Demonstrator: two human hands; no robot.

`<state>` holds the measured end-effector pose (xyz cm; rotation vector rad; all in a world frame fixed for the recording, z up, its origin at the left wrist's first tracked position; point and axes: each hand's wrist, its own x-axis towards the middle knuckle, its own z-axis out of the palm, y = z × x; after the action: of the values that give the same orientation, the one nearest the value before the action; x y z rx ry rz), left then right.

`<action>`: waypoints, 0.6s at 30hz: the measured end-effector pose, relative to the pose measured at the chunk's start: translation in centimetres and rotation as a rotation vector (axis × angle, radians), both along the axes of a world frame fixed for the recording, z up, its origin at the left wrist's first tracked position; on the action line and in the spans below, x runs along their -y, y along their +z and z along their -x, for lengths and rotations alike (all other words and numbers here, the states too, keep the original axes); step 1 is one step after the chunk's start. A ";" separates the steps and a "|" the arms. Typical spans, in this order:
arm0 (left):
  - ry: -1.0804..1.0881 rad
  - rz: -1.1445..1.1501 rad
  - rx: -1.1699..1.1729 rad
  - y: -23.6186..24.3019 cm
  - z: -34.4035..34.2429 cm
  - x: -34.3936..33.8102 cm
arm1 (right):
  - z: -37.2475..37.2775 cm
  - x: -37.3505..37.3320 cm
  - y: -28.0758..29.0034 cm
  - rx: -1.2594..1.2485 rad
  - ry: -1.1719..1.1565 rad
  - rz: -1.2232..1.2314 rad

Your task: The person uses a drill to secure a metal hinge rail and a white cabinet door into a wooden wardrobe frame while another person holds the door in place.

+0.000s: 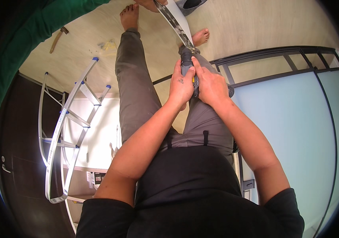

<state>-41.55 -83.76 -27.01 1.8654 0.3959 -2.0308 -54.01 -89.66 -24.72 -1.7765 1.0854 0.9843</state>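
Observation:
My left hand [182,85] is wrapped round a grey and black handheld power tool [186,59] with a yellow switch. My right hand [212,85] closes on the same tool from the other side, fingers pointing forward along its body. The tool's front end meets the near end of a long dark metal strip [173,23], and a white panel [180,18] runs alongside that strip. What bit or blade the tool carries is too small to make out. At the top edge another person's hand [148,4], partly cut off, is beside the strip's far end.
An aluminium stepladder [70,115] with blue caps stands at left, near a dark door [22,158]. A hammer [57,39] lies on the pale floor, with green cloth [30,35] beyond. Frosted panels in black frames [284,127] line the right. My bare feet [129,16] flank the strip.

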 end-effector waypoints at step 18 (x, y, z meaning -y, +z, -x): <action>-0.005 -0.027 0.024 -0.1 0.5 -0.1 | 0.0 0.3 0.2 -0.008 0.015 -0.006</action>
<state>-42.06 -83.66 -27.13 1.9067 0.4139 -2.0140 -54.04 -89.92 -24.52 -1.7795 1.0746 1.0034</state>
